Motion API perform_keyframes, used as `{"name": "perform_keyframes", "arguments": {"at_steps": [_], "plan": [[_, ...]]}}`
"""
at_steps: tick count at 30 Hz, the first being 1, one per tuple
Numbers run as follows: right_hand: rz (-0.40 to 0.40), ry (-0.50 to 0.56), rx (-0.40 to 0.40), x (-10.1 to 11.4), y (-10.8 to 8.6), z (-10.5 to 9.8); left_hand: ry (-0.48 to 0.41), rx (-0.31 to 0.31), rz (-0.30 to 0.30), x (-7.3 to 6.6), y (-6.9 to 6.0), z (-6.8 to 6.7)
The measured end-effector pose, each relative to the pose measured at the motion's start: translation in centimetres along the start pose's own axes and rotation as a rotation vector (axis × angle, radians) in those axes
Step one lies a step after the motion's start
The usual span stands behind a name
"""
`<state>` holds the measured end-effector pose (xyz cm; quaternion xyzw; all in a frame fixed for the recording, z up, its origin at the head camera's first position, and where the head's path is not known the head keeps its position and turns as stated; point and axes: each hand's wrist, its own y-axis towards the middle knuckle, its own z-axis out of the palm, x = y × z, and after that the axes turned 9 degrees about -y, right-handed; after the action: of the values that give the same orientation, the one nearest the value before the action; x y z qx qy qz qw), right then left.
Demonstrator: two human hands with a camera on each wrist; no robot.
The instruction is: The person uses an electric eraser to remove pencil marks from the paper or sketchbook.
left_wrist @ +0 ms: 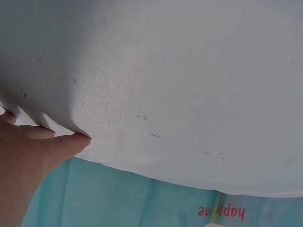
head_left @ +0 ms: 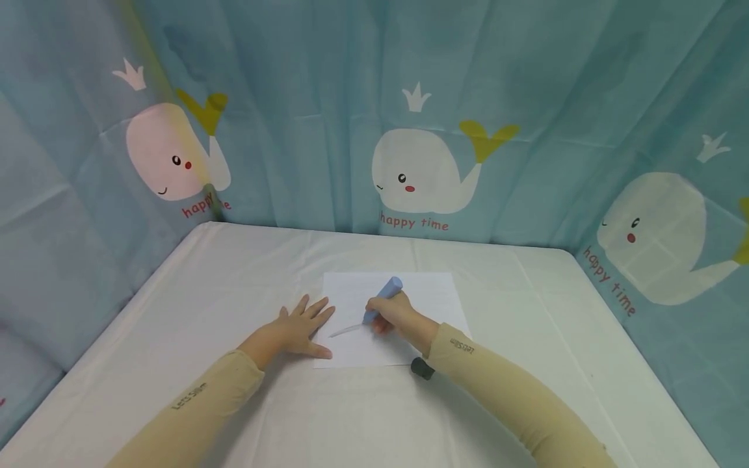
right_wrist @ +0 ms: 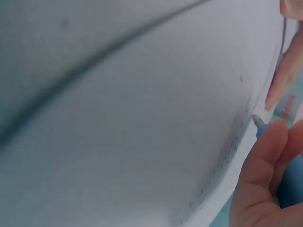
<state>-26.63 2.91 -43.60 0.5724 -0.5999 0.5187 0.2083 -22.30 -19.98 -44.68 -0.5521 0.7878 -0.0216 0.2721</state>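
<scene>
A white sheet of paper (head_left: 427, 292) lies on the white-covered table. My left hand (head_left: 298, 331) rests with fingers spread at the sheet's left edge; in the left wrist view its fingers (left_wrist: 66, 144) touch the surface. My right hand (head_left: 394, 312) grips a thick blue pen (head_left: 386, 292), tilted with its tip down toward the paper. The right wrist view shows the pen's grey conical tip (right_wrist: 258, 121) beyond the thumb and finger. A thin greyish streak (head_left: 346, 330) runs across the paper left of the pen. Beneath the right forearm is a dark cap-like piece (head_left: 422, 368).
The table (head_left: 263, 260) is covered in white cloth. Around its back and sides hangs a blue-green curtain (head_left: 328, 175) printed with whales. Both beige sleeves (head_left: 193, 416) reach in from the near side.
</scene>
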Motion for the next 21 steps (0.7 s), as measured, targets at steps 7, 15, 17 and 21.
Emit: {"name": "perform_keyframes", "arguments": {"at_steps": [7,15,17,21], "plan": [[-0.013,-0.022,-0.016,-0.23,0.04,0.27,-0.010,0.004,-0.002,0.03,0.05,0.26],[-0.024,-0.034,-0.023,-0.24,-0.07,0.39,-0.021,0.008,0.004,-0.14,0.07,0.07],[-0.021,-0.045,-0.013,-0.14,-0.18,0.36,-0.022,0.010,0.007,-0.21,0.07,-0.04],[-0.029,-0.031,-0.016,0.21,-0.20,0.28,-0.016,0.010,-0.002,-0.17,0.04,-0.12]]}}
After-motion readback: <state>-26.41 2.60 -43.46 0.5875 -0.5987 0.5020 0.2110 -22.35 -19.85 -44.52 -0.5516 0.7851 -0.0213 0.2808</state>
